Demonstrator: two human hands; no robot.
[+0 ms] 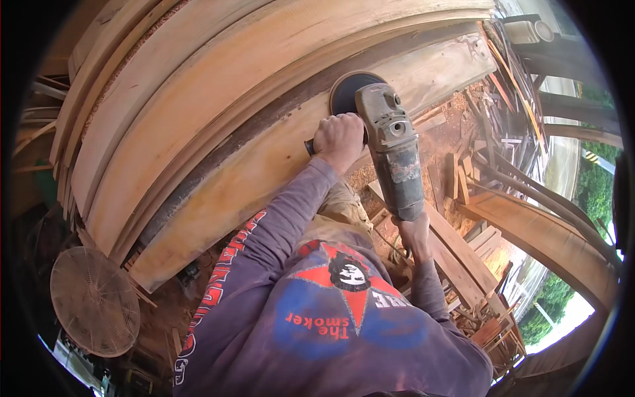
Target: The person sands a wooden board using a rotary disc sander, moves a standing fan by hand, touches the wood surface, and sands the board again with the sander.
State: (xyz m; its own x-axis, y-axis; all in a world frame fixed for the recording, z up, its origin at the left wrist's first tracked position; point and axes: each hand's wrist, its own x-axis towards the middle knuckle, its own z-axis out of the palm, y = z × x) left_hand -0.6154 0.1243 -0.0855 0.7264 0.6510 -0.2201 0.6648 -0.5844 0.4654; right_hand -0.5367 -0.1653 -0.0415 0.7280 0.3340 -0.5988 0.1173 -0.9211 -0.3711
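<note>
An angle sander (pixel 395 149) with a round dark disc (pixel 349 92) lies over a long curved wooden plank (pixel 264 169); whether the disc touches the wood I cannot tell. My left hand (pixel 339 137) is wrapped round the side handle, close to the disc. At the rear end of the tool's body, my right hand (pixel 415 233) grips it, with its fingers partly hidden beneath. The plank has a yellowish face with darker patches and a dark strip along its far edge.
Several curved boards (pixel 192 86) are stacked beyond the plank. A round wire-fronted fan (pixel 95 302) stands at the lower left. Wood offcuts (pixel 456 258) and sawdust cover the ground at the right, near a large curved beam (pixel 539 231). A white container (pixel 521 32) sits at the upper right.
</note>
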